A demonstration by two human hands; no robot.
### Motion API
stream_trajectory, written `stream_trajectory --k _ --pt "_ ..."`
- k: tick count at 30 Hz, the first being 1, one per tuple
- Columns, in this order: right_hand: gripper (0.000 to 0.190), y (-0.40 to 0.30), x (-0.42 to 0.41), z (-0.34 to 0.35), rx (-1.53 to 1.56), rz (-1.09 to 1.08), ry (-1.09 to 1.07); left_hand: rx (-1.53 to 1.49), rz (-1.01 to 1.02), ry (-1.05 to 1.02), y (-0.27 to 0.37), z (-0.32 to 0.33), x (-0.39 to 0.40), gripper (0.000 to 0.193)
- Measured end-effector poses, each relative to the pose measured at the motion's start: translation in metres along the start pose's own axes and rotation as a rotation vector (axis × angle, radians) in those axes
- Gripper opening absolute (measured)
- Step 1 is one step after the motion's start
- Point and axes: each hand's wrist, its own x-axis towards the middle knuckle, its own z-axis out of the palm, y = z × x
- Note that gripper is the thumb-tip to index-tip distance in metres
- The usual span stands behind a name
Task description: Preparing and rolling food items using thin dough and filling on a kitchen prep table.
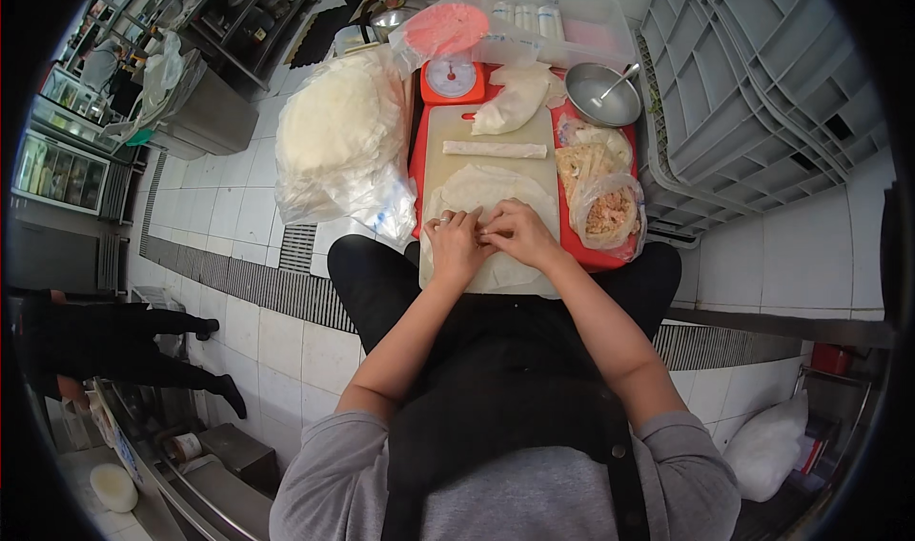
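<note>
My left hand [457, 244] and my right hand [520, 235] meet over thin round wrapper sheets [493, 183] on a pale cutting board [437, 130]. Their fingertips pinch together at a spot on the sheets; what lies between them is mostly hidden. Beyond the hands, a long rolled wrapper [495, 149] lies across the board. Farther up, a folded pile of wrappers [511, 105] rests over the board's top edge. To the right sit an open plastic bag of pinkish minced filling [609, 216] and a steel bowl [602, 94] with a spoon [616, 83] in it.
On the left is a large stack of wrappers [343, 115] in plastic. An orange kitchen scale [452, 80] and a clear plastic tub [593, 22] holding wrapped rolls stand behind the board. Grey crates [758, 76] rise at right. Another person [121, 341] stands far left.
</note>
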Motion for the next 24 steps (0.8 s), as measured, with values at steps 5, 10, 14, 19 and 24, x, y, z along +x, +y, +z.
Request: stream_trajectory --k 5,10,14,19,24 --pt "0.018 0.003 -0.004 -0.002 -0.222 0.077 -0.008 0.016 -0.025 -0.005 -0.004 0.010 -0.005 0.055" --pt "0.023 0.025 -0.021 -0.008 0.215 0.236 0.110 0.041 0.044 0.002 0.013 0.004 0.007 0.049" --pt "0.029 0.028 -0.021 -0.018 0.137 0.174 0.025 0.019 0.102 0.008 0.008 0.011 0.008 0.042" --pt "0.024 0.024 -0.015 -0.027 0.045 0.174 0.090 0.075 0.023 -0.076 0.027 -0.001 0.020 0.038" --pt "0.030 0.035 -0.011 -0.037 0.026 0.242 -0.095 0.078 0.079 -0.016 0.017 0.014 0.017 0.046"
